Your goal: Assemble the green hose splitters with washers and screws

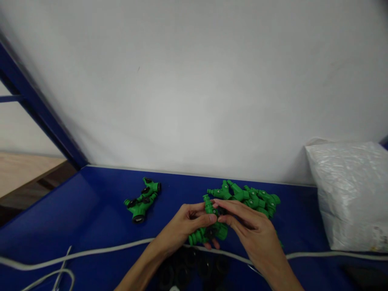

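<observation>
A green Y-shaped hose connector (210, 207) with a black knob on one arm is in my left hand (189, 220), the thumb pressed over it and fingertips showing beneath. The fingers of my right hand (253, 226) pinch a small black piece (222, 210) against the connector's right arm; its exact shape is mostly hidden. Just behind my right hand lies a pile of green Y-shaped connectors (251, 197), with no black knobs that I can make out. Two green connectors with black knobs and black rings (140, 208) rest to the left, apart from my hands.
A white cable (115, 246) runs across the blue table (103, 202), passing under my hands. Several dark rings (183, 275) lie at the front edge. A plastic-wrapped white package (351, 194) stands at right. Behind rises a pale wall (194, 89); a blue frame post (39, 97) is at left.
</observation>
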### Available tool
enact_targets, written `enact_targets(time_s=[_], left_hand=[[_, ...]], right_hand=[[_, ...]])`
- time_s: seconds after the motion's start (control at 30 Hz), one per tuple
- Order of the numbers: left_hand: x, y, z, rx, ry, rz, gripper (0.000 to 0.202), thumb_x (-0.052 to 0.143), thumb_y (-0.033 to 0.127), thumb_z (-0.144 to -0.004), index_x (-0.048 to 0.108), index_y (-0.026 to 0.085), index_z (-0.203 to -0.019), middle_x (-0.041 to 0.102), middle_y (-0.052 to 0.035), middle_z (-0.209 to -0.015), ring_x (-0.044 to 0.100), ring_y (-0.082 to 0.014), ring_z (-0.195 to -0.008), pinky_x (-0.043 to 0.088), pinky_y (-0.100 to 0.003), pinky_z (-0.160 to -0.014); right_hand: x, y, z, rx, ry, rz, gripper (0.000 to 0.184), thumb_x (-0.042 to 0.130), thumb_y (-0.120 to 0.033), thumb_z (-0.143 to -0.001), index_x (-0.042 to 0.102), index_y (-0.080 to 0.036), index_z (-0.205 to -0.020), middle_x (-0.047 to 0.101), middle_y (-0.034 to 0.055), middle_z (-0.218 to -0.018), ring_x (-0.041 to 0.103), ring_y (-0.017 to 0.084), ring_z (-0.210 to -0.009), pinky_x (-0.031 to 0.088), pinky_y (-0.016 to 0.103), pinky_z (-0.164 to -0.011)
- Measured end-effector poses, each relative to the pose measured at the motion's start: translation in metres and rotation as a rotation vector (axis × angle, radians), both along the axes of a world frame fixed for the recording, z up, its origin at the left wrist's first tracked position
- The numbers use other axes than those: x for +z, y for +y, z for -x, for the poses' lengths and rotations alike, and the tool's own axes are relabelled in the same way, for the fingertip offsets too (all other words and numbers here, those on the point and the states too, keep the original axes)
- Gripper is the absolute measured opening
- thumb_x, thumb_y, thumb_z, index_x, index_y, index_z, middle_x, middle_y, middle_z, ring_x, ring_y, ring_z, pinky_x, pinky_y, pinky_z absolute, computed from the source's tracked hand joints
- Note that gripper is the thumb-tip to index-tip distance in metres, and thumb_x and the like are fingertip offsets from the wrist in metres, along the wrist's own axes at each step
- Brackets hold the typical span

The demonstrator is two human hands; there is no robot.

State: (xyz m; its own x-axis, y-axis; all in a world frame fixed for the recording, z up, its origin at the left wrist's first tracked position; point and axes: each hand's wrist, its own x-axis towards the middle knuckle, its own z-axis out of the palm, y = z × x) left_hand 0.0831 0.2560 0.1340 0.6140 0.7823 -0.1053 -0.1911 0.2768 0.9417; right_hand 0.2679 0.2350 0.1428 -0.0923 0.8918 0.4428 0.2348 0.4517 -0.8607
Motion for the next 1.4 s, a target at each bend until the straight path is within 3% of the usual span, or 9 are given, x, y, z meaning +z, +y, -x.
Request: enact_targets(time_s=[0.23,0.4,0.5,0.7,0.87,1.0,1.13,1.4], left_hand=[[0.001,-0.003,0.003,-0.038,0.026,0.02,0.035,0.067,0.043,-0.088,0.072,0.018,-0.112,0.073,-0.0048,-0.088,0.071,-0.0164,-0.069,0.055,-0.023,-0.06],[0.0,-0.003,0.001,0.007,0.05,0.061,0.033,0.067,0.039,-0.088,0.073,0.018,-0.113,0.073,-0.0039,-0.081,0.07,-0.0168,-0.064,0.055,-0.025,-0.058],[-0.001,-0.002,0.001,0.035,0.058,0.057,0.037,0.067,0.038,-0.087,0.073,0.017,-0.117,0.074,-0.0048,-0.078,0.068,-0.0157,-0.059,0.053,-0.024,-0.055],[-0.006,0.002,0.0,0.073,0.066,-0.002,0.042,0.066,0.042,-0.088,0.072,0.017,-0.122,0.074,-0.006,-0.081,0.065,-0.0151,-0.058,0.053,-0.025,-0.055],[-0.011,0.002,0.001,0.126,0.112,-0.054,0.045,0.066,0.048,-0.088,0.072,0.019,-0.122,0.072,-0.0038,-0.084,0.063,-0.0145,-0.061,0.054,-0.027,-0.06],[-0.005,0.0,0.003,0.131,0.156,-0.066,0.047,0.064,0.052,-0.088,0.071,0.019,-0.122,0.071,-0.0026,-0.083,0.061,-0.0128,-0.058,0.052,-0.025,-0.059],[0.001,-0.001,0.004,0.111,0.15,-0.054,0.047,0.066,0.052,-0.087,0.073,0.018,-0.12,0.07,-0.0024,-0.078,0.059,-0.0118,-0.054,0.05,-0.024,-0.055],[-0.005,0.001,-0.001,0.115,0.088,-0.019,0.055,0.066,0.052,-0.087,0.065,0.018,-0.13,0.069,-0.0031,-0.082,0.061,-0.0123,-0.052,0.052,-0.025,-0.052]], right_hand=[[0.0,0.003,-0.002,-0.04,-0.051,-0.056,0.018,0.08,-0.019,-0.078,0.081,-0.032,-0.09,0.078,0.0009,-0.093,0.074,0.021,-0.087,0.06,0.03,-0.083],[-0.004,0.005,-0.003,-0.02,-0.045,-0.079,0.01,0.079,-0.022,-0.081,0.082,-0.03,-0.085,0.072,0.0027,-0.09,0.071,0.018,-0.081,0.06,0.025,-0.073],[-0.006,0.005,-0.004,0.035,-0.013,-0.047,0.013,0.075,-0.021,-0.084,0.082,-0.032,-0.089,0.067,0.0024,-0.09,0.068,0.016,-0.08,0.061,0.022,-0.065],[-0.011,0.006,-0.01,0.073,-0.078,-0.089,0.033,0.061,-0.014,-0.093,0.078,-0.036,-0.11,0.068,0.0023,-0.096,0.072,0.013,-0.073,0.061,0.022,-0.07],[-0.009,0.007,-0.01,0.004,-0.147,-0.18,0.03,0.064,-0.012,-0.09,0.081,-0.032,-0.105,0.073,0.0025,-0.087,0.075,0.016,-0.069,0.061,0.022,-0.065],[-0.004,0.005,-0.008,0.033,-0.204,-0.229,0.035,0.059,-0.011,-0.091,0.079,-0.033,-0.11,0.074,0.0035,-0.087,0.074,0.016,-0.068,0.061,0.022,-0.062],[-0.004,0.006,-0.007,0.05,-0.205,-0.242,0.035,0.059,-0.012,-0.092,0.079,-0.033,-0.11,0.073,0.0042,-0.087,0.073,0.016,-0.068,0.061,0.023,-0.061],[-0.005,0.005,-0.006,0.033,-0.208,-0.236,0.033,0.059,-0.011,-0.092,0.079,-0.031,-0.109,0.07,0.0051,-0.088,0.074,0.016,-0.071,0.061,0.024,-0.064]])
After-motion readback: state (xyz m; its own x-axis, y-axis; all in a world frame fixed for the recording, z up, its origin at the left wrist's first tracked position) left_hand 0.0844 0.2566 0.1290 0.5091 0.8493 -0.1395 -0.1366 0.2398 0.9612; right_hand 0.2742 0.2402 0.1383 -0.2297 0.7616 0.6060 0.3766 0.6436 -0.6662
